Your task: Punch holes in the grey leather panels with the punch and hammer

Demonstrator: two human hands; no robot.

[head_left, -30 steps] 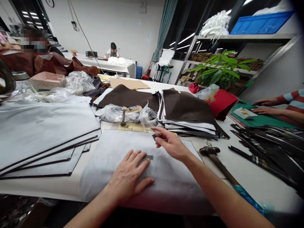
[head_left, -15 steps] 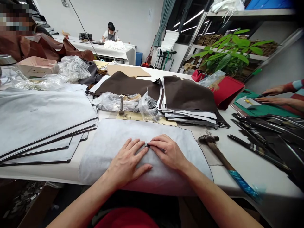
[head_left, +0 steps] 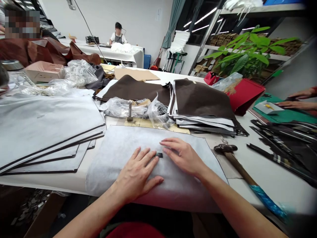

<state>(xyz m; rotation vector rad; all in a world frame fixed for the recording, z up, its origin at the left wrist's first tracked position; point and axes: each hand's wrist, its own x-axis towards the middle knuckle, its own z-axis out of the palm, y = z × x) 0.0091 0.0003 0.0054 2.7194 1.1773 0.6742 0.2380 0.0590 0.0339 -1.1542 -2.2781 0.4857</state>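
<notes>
A pale grey-white sheet (head_left: 106, 165) with a thin dark edge lies flat on the table before me. On it sits a small dark rectangular piece (head_left: 159, 154), too small to name. My left hand (head_left: 138, 172) rests flat on the sheet, fingers spread, with the fingertips touching the left end of the dark piece. Just right of the piece, my right hand (head_left: 184, 155) hovers low over the sheet. Its fingers are apart and hold nothing.
A hammer (head_left: 237, 165) with blue wrap on its handle lies at right. Grey-white panels (head_left: 47, 125) are stacked at left. A metal punch (head_left: 130, 110) stands behind the sheet, near plastic bags (head_left: 158, 114) and brown panels (head_left: 203, 99). A co-worker's hands (head_left: 300, 99) are at far right.
My right fingers have let go of the small dark piece and drawn apart, so it shows lying on the sheet. My left hand stays flat beside it. The view has shifted slightly.
</notes>
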